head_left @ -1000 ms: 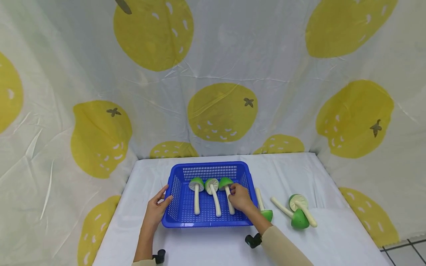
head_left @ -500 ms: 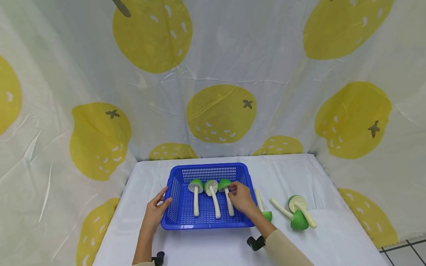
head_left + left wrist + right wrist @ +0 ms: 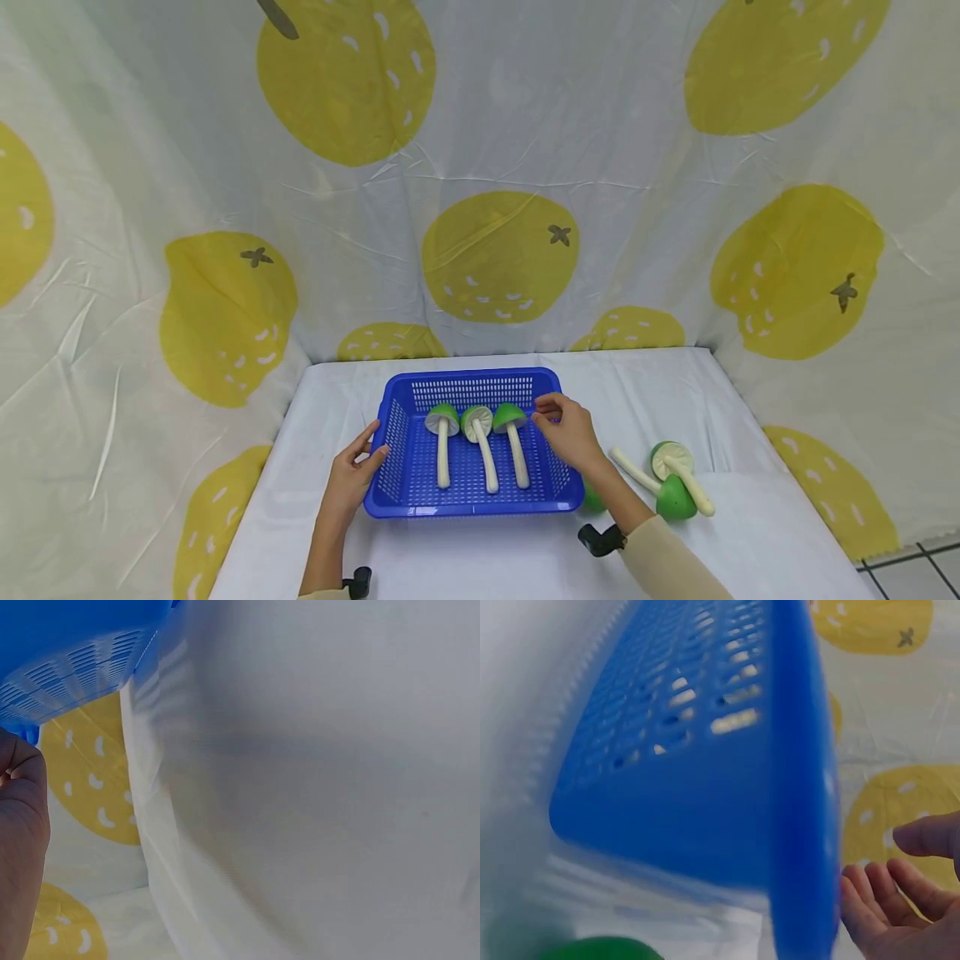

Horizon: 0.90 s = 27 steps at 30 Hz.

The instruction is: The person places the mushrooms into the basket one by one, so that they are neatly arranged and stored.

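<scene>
My left hand grips the left rim of a blue plastic basket with slotted walls. Inside the basket three green-capped mushrooms lie side by side, caps toward the back: a left mushroom, a middle mushroom and a right mushroom. My right hand hovers over the basket's right rim, holding nothing, its fingers relaxed and thumb apart from them in the right wrist view. Below the right forearm, a green mushroom cap shows beside the basket, the rest hidden.
Farther right on the white cloth, two more mushrooms cross each other, one with its green cap toward me and one with a pale underside. A lemon-print curtain stands behind and along both sides.
My right hand has let go of the right mushroom in the basket and moved right, over the rim. The left hand and basket stay in place.
</scene>
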### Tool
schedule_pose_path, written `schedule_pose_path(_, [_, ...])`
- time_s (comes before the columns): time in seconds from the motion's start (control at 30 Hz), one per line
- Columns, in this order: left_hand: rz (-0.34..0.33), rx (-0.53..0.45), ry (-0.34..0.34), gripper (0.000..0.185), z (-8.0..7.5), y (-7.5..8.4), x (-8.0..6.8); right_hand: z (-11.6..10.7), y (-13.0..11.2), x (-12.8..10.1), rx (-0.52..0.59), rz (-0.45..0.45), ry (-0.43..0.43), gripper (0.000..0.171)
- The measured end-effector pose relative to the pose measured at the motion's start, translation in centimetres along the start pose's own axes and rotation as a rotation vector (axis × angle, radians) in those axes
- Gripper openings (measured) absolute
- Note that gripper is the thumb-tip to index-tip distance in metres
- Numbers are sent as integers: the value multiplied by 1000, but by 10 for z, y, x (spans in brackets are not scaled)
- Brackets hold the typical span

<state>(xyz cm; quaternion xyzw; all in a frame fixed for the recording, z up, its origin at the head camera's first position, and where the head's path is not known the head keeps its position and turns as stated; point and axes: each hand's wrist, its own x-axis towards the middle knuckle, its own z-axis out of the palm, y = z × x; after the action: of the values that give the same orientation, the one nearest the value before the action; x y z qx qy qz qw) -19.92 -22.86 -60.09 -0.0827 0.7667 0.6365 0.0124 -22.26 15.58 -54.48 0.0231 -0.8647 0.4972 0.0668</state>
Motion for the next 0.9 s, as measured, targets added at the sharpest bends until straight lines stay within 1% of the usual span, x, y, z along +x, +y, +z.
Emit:
schedule_pose_path(0.17, [19, 7, 7, 62, 0, 0, -1, -18, -1, 1, -16, -12, 63, 24])
schedule_pose_path(0.27, [21, 15, 13, 61, 0, -1, -2, -28, -1, 1, -20, -3, 63, 26])
schedule_pose_path(0.5, [-5, 36, 11, 58, 1, -2, 0, -45, 5, 0, -43, 39, 78, 27])
schedule_pose_path(0.7, [-10, 40, 16, 58, 1, -2, 0, -55, 17, -2, -28, 16, 119, 23])
schedule_pose_path(0.9, [-6, 37, 14, 59, 1, -1, -1, -65, 27, -4, -6, 18, 130, 24])
